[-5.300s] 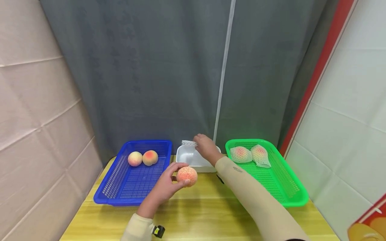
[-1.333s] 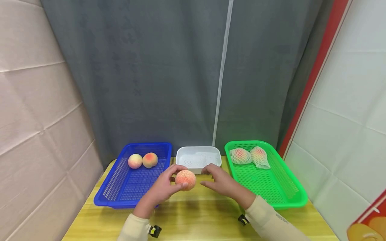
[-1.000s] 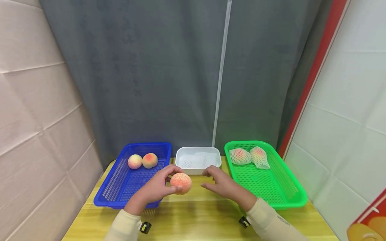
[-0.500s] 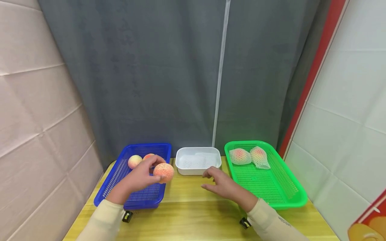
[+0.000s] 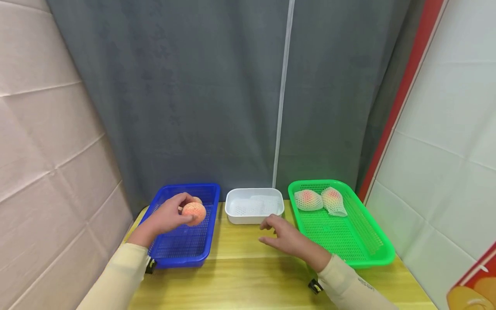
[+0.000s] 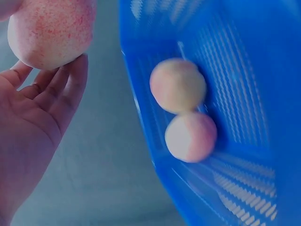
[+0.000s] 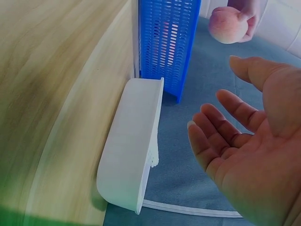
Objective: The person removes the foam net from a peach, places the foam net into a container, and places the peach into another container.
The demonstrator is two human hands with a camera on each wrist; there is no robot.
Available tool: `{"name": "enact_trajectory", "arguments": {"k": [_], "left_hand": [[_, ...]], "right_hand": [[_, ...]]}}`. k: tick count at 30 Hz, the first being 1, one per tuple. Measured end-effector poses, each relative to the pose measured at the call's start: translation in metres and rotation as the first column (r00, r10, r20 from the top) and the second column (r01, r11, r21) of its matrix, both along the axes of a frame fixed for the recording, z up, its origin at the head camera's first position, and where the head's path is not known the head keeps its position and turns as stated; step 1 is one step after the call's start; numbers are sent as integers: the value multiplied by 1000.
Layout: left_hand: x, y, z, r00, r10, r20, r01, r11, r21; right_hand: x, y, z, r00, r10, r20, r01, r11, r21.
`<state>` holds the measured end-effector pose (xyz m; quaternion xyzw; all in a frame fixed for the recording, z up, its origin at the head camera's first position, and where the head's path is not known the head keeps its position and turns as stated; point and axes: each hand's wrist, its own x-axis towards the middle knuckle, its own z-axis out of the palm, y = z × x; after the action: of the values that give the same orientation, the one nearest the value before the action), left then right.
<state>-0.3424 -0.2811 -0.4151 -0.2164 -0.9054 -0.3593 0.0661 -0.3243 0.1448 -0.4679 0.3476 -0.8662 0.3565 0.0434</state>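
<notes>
My left hand (image 5: 168,217) grips a speckled pink peach (image 5: 194,214) above the blue basket (image 5: 211,241). In the left wrist view, two more peaches lie side by side in that basket: a pale yellowish one (image 6: 178,85) and a pink-and-cream one (image 6: 191,137). From the head they are mostly hidden behind my hand. My right hand (image 5: 288,239) hovers just in front of the white tub (image 5: 253,220), fingers loosely bent and holding nothing. White foam netting (image 5: 248,210) lies inside the tub.
On the right stands a green basket (image 5: 381,241), with two peaches in foam nets, one on its side (image 5: 308,200) and another beside it (image 5: 334,201). A wooden table (image 5: 232,280) carries everything. Behind hangs a grey curtain (image 5: 174,107), with pale walls at both sides.
Earlier my right hand was at the white tub with a piece of foam net; it has drawn back without it. My left hand has carried the peach leftward over the blue basket.
</notes>
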Motion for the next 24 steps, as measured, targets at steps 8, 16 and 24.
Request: {"name": "enact_trajectory", "arguments": {"k": [8, 16, 24], "left_hand": [[-27, -33, 0, 990, 141, 7, -140, 986, -92], [-40, -49, 0, 972, 223, 77, -209, 965, -157], [-49, -58, 3, 967, 236, 94, -200, 937, -287]], "right_hand": [[-1, 2, -2, 1000, -1, 6, 1, 1000, 2], [0, 3, -4, 999, -10, 38, 10, 1000, 11], [1, 4, -4, 999, -17, 39, 17, 1000, 17]]}}
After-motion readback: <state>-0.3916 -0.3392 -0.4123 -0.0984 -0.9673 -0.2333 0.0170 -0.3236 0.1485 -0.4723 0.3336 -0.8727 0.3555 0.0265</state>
